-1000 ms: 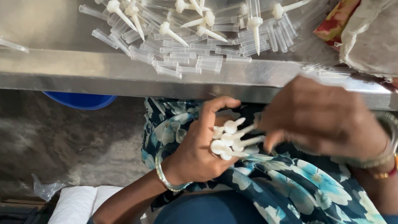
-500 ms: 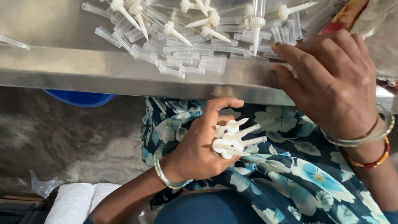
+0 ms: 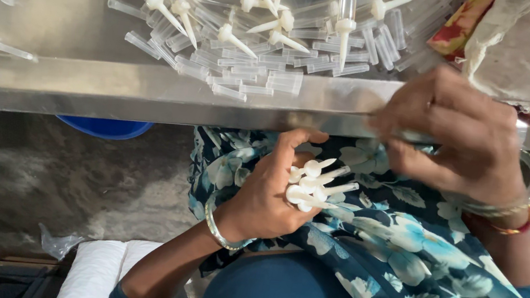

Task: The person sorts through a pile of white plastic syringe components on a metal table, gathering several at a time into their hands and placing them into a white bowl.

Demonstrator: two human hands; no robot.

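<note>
**Back from the pile to the table edge**

Drawn back with the right hand [image 3: 462, 136], now over the front lip of the steel table [image 3: 84, 86], just above the lap. Half a second ago, laid flat on the heap of clear plastic tubes [image 3: 270, 55]; a second ago, down beside the other hand. So: down, up to the heap, and partway back again, all inside one second. Blurred with motion here, knuckles up and fingers curled under. Cannot tell whether closed on a tube or on nothing, with the fingertips hidden beneath the palm and smeared.

Held low in the left hand [image 3: 266, 196], below the table edge and against the blue floral scarf [image 3: 400, 253]: a bunch of white pointed plungers [image 3: 314, 185]. Clenched firmly, thumb over the top, round heads packed together at the palm, tips fanned out to the right. Unmoved across all three moments, and with the same count so far as can be judged. Near the right hand, but apart from it.

Left on the table: the heap of tubes, mixed with more white plungers, some already seated in tubes, and a few strays off to the left. Beneath the edge, a blue basin [image 3: 106, 126] on the grey floor.
</note>
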